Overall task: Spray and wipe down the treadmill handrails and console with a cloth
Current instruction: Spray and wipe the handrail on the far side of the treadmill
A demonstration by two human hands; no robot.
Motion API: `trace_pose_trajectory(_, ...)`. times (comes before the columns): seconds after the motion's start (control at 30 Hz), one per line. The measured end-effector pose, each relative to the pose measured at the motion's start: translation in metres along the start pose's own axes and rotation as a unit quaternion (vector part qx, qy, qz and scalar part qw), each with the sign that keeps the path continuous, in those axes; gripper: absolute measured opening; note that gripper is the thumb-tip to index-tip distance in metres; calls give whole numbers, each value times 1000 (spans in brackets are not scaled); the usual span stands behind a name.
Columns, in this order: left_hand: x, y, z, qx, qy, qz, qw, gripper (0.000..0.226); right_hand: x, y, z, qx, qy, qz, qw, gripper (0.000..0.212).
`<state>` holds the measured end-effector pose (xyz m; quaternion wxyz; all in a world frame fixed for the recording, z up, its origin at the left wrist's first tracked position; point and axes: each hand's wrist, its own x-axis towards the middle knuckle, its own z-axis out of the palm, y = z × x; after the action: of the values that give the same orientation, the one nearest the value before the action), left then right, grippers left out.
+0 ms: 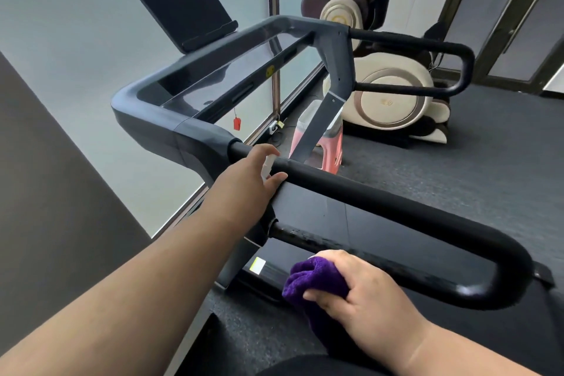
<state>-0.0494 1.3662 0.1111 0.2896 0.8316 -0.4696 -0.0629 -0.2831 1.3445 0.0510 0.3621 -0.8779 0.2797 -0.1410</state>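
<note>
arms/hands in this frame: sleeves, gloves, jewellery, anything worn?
Both forearms are bare in view: no sleeves showing. Left hand and right hand are ungloved, with no rings, watch or wristband visible. Nails are short and unpainted where they show.

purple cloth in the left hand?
No, the bunched purple microfibre cloth is gripped by the right hand; the left hand holds a small white spray bottle at the black padded handrail.

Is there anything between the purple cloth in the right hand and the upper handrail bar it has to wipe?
Nothing loose blocks it. The purple cloth in the right hand sits at the lower bar; open space leads up to the upper handrail bar. The left hand with the spray bottle occupies only its front end.
</note>
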Motion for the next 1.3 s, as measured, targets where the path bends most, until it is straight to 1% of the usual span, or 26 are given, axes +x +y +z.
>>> trace_pose_trajectory(0.1,-2,3,1,-13,4,8,1000,36,-1,1,2,3,-8,9,1000,53)
trace_pose_trajectory(0.2,-7,14,2,-26,-4,32,999,41,-4,2,0,1,-14,21,1000,41)
trace_pose_trajectory(0.23,-10,20,3,-25,-11,45,999,43,-6,2,-2,0,-15,25,1000,41)
trace_pose_trajectory(0.33,-19,41,11,-25,-32,88,995,44,-11,7,-7,0,-18,42,999,50)
trace_pose_trajectory(0.4,-25,55,19,-23,-46,111,993,41,-15,10,-11,3,-22,54,998,49)
trace_pose_trajectory(0.57,-29,79,33,-2,-79,130,988,34,-24,18,-27,-4,-20,68,997,46)
trace_pose_trajectory(0.73,-33,102,40,24,-108,155,982,40,-38,30,-42,8,-17,72,997,44)
trace_pose_trajectory(1.03,-55,170,72,35,-130,220,966,42,-72,58,-78,6,-19,74,997,44)
trace_pose_trajectory(1.13,-62,186,84,46,-139,222,964,39,-84,69,-91,11,-16,72,997,42)
trace_pose_trajectory(1.3,-71,201,96,74,-135,198,968,34,-103,84,-108,39,-9,60,997,41)
